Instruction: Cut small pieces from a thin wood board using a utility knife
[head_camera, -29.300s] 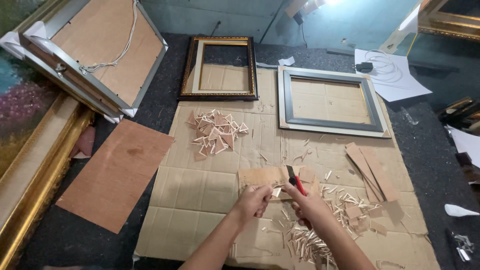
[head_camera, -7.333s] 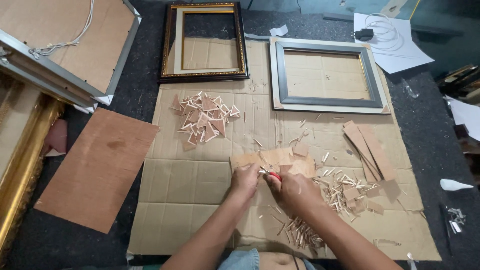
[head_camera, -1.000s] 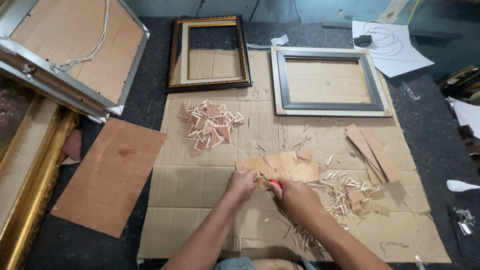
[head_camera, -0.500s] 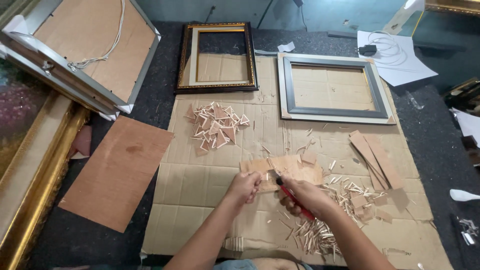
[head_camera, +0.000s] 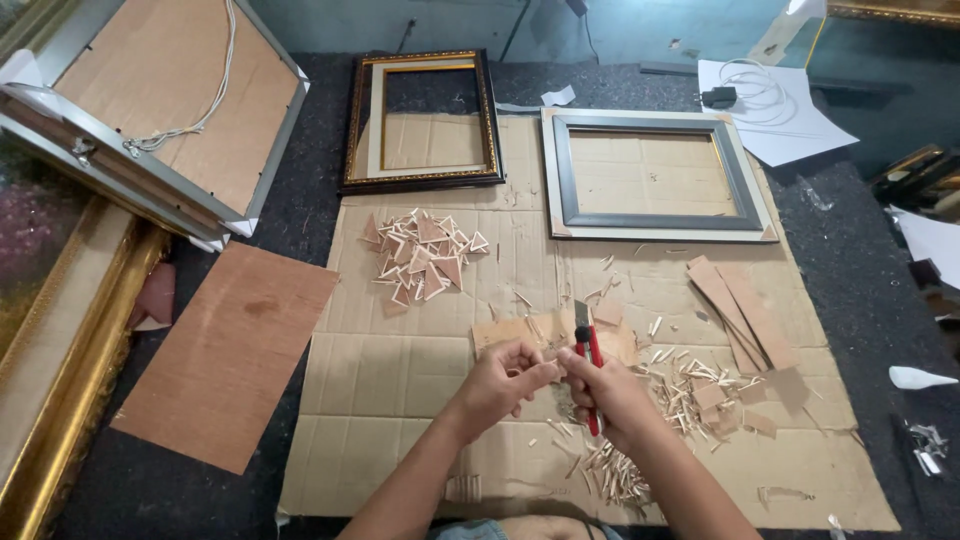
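My right hand (head_camera: 607, 392) grips a red utility knife (head_camera: 589, 360), its blade end pointing away from me. Beside it, my left hand (head_camera: 503, 378) pinches a small piece of thin board between the fingertips, just left of the knife. Both hands hover over a thin brown board piece (head_camera: 520, 330) lying on flattened cardboard (head_camera: 400, 380). Narrow wood offcuts (head_camera: 690, 385) are scattered to the right of my hands and below them. A pile of small cut triangles (head_camera: 425, 256) lies further up on the left.
A gold and black frame (head_camera: 420, 120) and a grey frame (head_camera: 655, 172) lie at the cardboard's far edge. Brown board strips (head_camera: 745, 310) lie right, a plywood sheet (head_camera: 235, 350) left. A large frame back with cord (head_camera: 170, 110) leans far left above a gilt frame (head_camera: 60, 380). Papers and a charger (head_camera: 760, 100) sit far right.
My hands have lifted slightly off the board piece, and the knife now stands more upright in my right hand. My left fingers have closed on a small piece.
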